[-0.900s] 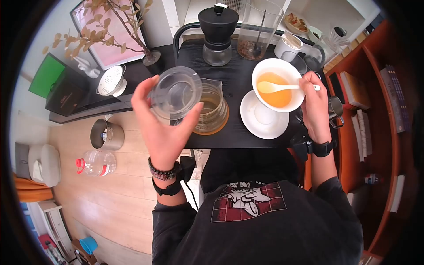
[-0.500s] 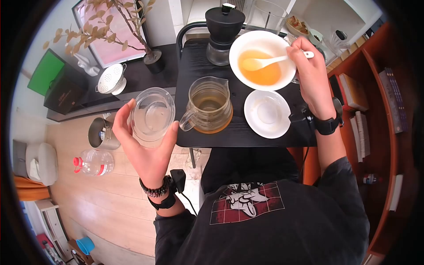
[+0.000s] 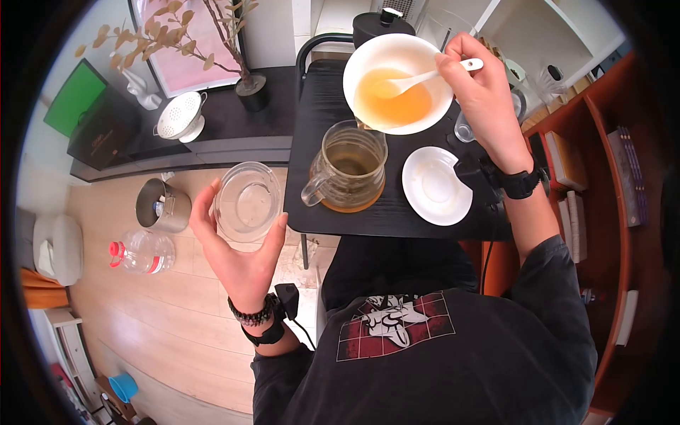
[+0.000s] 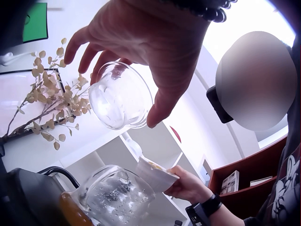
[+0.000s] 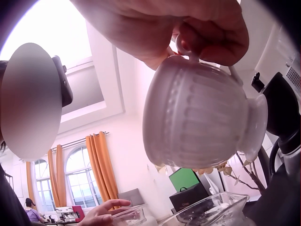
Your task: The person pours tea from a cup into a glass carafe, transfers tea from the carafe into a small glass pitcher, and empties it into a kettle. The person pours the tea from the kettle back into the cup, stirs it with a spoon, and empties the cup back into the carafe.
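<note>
My left hand (image 3: 244, 273) grips a clear glass bowl (image 3: 248, 200) between thumb and fingers, left of the table. In the left wrist view the glass (image 4: 121, 96) looks empty. My right hand (image 3: 485, 106) pinches the handle of a white cup (image 3: 443, 106) holding orange liquid (image 3: 400, 106) and a white spoon (image 3: 418, 79). The right wrist view shows the cup's ribbed side (image 5: 202, 113), tilted. Below the cup, a glass pitcher (image 3: 354, 180) with pale liquid stands on an orange coaster (image 3: 354, 208). The white saucer (image 3: 435, 188) lies to its right, partly covered by the wrist camera.
A black grinder (image 3: 382, 25) stands behind the cup, and glassware (image 3: 464, 129) sits by the right forearm. Left of the black table (image 3: 304, 142) are a white colander (image 3: 180, 117), a plant (image 3: 251, 91), a metal pot (image 3: 173, 212) and a plastic bottle (image 3: 152, 251). Shelves (image 3: 602, 170) rise at right.
The right hand has brought the cup leftward and up from above the saucer, to just behind the pitcher. The left hand has carried the glass left and down, away from the pitcher.
</note>
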{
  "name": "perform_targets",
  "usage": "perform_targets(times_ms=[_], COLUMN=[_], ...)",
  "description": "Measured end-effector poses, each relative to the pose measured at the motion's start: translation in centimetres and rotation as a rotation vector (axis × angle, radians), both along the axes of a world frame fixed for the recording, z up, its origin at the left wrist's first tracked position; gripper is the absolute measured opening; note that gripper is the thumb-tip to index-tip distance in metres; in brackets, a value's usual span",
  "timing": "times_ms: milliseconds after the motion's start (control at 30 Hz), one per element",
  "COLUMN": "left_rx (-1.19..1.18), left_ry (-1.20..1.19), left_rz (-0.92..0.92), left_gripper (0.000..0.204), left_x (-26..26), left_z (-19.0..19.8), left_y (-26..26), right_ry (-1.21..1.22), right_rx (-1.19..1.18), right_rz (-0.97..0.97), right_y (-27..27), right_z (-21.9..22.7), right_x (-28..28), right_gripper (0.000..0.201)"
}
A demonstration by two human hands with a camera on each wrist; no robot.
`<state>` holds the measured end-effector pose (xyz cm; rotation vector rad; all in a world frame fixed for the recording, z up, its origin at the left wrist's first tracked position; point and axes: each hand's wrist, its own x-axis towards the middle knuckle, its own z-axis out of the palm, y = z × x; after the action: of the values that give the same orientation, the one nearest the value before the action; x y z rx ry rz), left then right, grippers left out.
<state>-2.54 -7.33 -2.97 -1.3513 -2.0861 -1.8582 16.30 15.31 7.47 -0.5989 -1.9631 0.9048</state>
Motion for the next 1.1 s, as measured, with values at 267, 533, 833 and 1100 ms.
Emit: perform_targets(times_ms=[267,533,833,1100], left_rx=[-0.007,-0.030,-0.036,-0.054], left_ry=[-0.021,-0.023,0.010,0.002], left_rz=[0.032,0.051,0.061,0.064], left_gripper=[0.079,0.078,0.077,0.076], left_x=[-0.3,-0.3,-0.3,-0.1], left_z=[-0.6,-0.8,-0.7,-0.9], left_y=[-0.6,-0.8,-1.0,-1.0], right_ry=[-0.107,-0.124,-0.109,-0.087], right_rx=[0.244,0.313,0.397,0.527], right_rz=[-0.110,-0.121,-0.127,-0.164], right_y=[0.1,0.0,-0.1,-0.6], right_z=[0.5,1.3,2.2,2.5], right_x=[-0.6,-0.9,-1.0,-1.0], right_gripper=[0.019,0.020,0.022,0.020])
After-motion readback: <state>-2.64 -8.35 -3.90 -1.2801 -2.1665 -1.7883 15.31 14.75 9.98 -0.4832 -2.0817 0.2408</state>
